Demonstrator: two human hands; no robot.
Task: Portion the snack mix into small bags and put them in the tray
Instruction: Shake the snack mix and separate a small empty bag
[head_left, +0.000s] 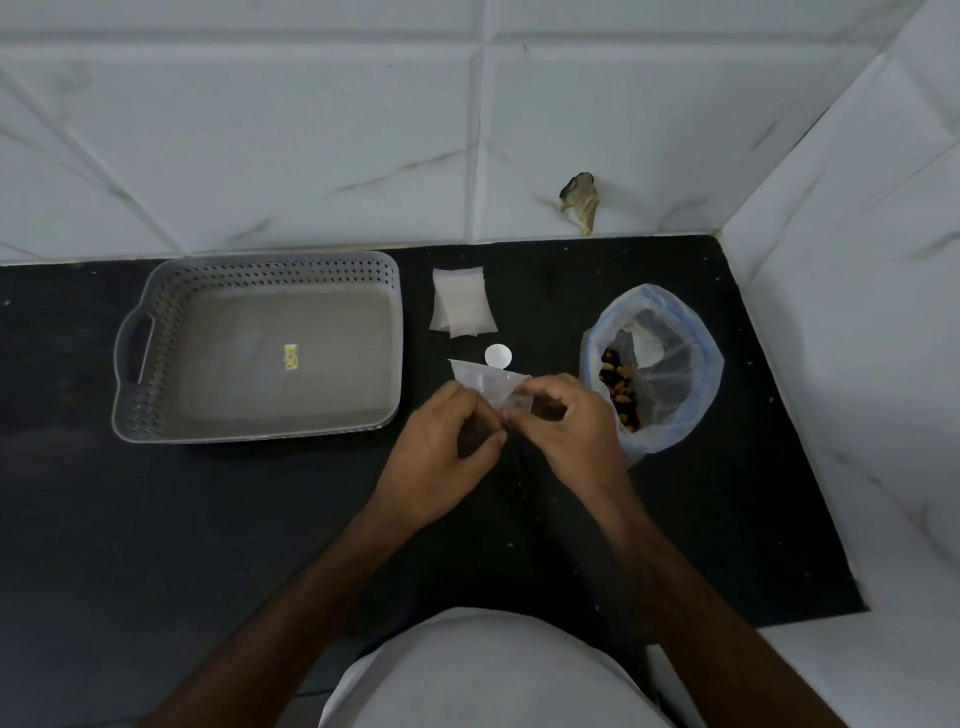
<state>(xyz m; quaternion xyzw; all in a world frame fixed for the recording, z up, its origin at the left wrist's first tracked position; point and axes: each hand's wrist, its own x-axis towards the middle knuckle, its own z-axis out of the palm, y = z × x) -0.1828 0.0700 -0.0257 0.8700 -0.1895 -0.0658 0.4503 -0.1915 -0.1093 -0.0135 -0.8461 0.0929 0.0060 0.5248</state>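
I hold one small clear bag between both hands over the black counter. My left hand pinches its near edge from the left, and my right hand pinches it from the right. A small stack of flat clear bags lies further back. To the right stands a big blue-tinted plastic bag of snack mix, open at the top, with nuts showing inside. The grey perforated tray sits at the left and holds only a small yellow sticker.
A small white round object, perhaps a spoon or scoop, lies just behind the held bag. White marble-look tiled walls close in the counter at the back and right. The counter's front edge runs near my body.
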